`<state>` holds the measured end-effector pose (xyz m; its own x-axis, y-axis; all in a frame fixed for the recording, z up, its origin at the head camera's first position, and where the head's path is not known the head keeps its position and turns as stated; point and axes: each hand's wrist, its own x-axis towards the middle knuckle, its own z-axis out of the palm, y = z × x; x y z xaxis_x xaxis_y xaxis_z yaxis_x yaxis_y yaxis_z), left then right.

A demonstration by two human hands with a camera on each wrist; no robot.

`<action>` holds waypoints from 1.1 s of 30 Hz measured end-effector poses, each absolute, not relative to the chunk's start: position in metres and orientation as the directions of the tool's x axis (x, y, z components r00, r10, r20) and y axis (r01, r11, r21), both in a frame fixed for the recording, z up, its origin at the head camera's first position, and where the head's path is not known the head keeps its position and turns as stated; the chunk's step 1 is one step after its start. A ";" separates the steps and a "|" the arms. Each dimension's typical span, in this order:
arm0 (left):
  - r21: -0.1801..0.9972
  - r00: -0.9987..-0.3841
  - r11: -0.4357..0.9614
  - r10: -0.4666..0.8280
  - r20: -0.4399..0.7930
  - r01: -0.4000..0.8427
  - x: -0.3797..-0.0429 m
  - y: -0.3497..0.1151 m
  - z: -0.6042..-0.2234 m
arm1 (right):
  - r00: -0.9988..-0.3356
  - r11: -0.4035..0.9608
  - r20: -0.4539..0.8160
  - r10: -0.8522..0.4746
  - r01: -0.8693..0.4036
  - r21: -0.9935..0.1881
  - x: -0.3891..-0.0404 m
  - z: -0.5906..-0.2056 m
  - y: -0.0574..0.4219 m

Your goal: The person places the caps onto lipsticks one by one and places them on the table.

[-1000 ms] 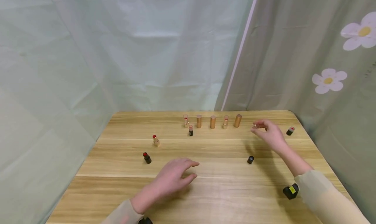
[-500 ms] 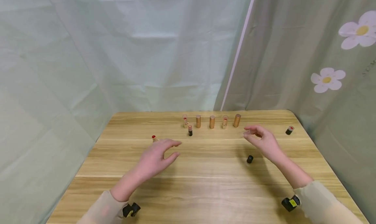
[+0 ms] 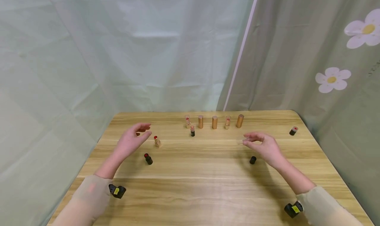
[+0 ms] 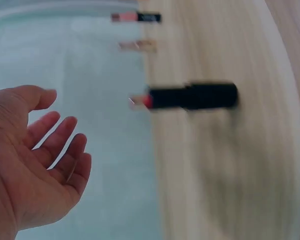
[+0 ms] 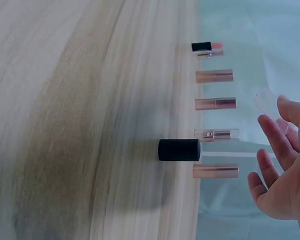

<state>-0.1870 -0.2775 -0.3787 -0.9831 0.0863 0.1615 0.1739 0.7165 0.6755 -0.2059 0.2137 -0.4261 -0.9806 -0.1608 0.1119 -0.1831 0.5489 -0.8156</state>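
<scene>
My right hand (image 3: 265,148) pinches a small clear lipstick cap (image 5: 264,101) between thumb and fingertips, raised above the table. Below that hand stands a black cap (image 3: 253,160). On the left side, my left hand (image 3: 129,141) hovers with loosely bent fingers and holds nothing. Closest to its fingertips is an uncapped gold lipstick (image 3: 157,142) with a red tip. An uncapped black lipstick (image 3: 148,159), also red-tipped, stands nearer to me; it looks large in the left wrist view.
Along the back of the wooden table (image 3: 190,193) stand several gold tubes (image 3: 214,122) and clear-capped lipsticks (image 3: 227,123). In front of the row is a black-based pink lipstick (image 3: 192,131). Another black-based lipstick (image 3: 293,131) stands far right. Curtains (image 3: 166,54) hang behind.
My left hand has moved left and away from me, past the gold lipstick. My right hand has carried the clear cap left and slightly nearer to me.
</scene>
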 end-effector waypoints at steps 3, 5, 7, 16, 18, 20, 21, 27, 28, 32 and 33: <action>0.684 -0.990 0.716 0.113 0.089 0.144 -0.196 -0.290 -0.389 | -0.982 0.558 0.099 -0.159 -0.172 -0.812 -0.205 -0.427 0.213; 0.685 -0.989 0.718 0.143 0.028 0.123 -0.202 -0.296 -0.396 | -0.984 0.562 0.086 -0.155 -0.160 -0.812 -0.205 -0.428 0.213; 0.687 -0.984 0.719 0.173 -0.034 0.103 -0.208 -0.301 -0.404 | -0.985 0.560 0.074 -0.154 -0.149 -0.815 -0.205 -0.429 0.213; 0.678 -0.948 0.729 0.270 -0.168 0.087 -0.232 -0.312 -0.437 | -0.985 0.533 0.058 -0.163 -0.137 -0.835 -0.204 -0.431 0.211; 0.669 -0.943 0.737 0.282 -0.175 0.096 -0.235 -0.311 -0.442 | -0.984 0.528 0.053 -0.170 -0.136 -0.838 -0.203 -0.432 0.210; 0.667 -0.943 0.740 0.280 -0.179 0.093 -0.237 -0.311 -0.446 | -0.983 0.529 0.055 -0.174 -0.141 -0.837 -0.203 -0.433 0.210; 0.669 -0.943 0.738 0.280 -0.180 0.092 -0.237 -0.310 -0.447 | -0.983 0.528 0.057 -0.177 -0.143 -0.837 -0.203 -0.433 0.210; 0.693 -0.940 0.716 0.289 -0.184 0.084 -0.238 -0.307 -0.450 | -0.982 0.519 0.068 -0.179 -0.153 -0.841 -0.203 -0.434 0.210; 0.697 -0.939 0.712 0.292 -0.183 0.085 -0.239 -0.306 -0.451 | -0.982 0.513 0.066 -0.179 -0.151 -0.845 -0.203 -0.434 0.210; 0.703 -0.940 0.706 0.290 -0.182 0.081 -0.239 -0.303 -0.451 | -0.980 0.498 0.061 -0.187 -0.148 -0.855 -0.203 -0.434 0.209; 0.700 -0.939 0.709 0.290 -0.184 0.081 -0.239 -0.303 -0.450 | -0.980 0.494 0.059 -0.189 -0.147 -0.857 -0.203 -0.435 0.208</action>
<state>-0.2393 -0.3027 -0.4505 -0.9393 0.2896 -0.1842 0.0814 0.7093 0.7002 -0.2031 0.2084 -0.4348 -0.9801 -0.1895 0.0591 -0.1471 0.4936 -0.8572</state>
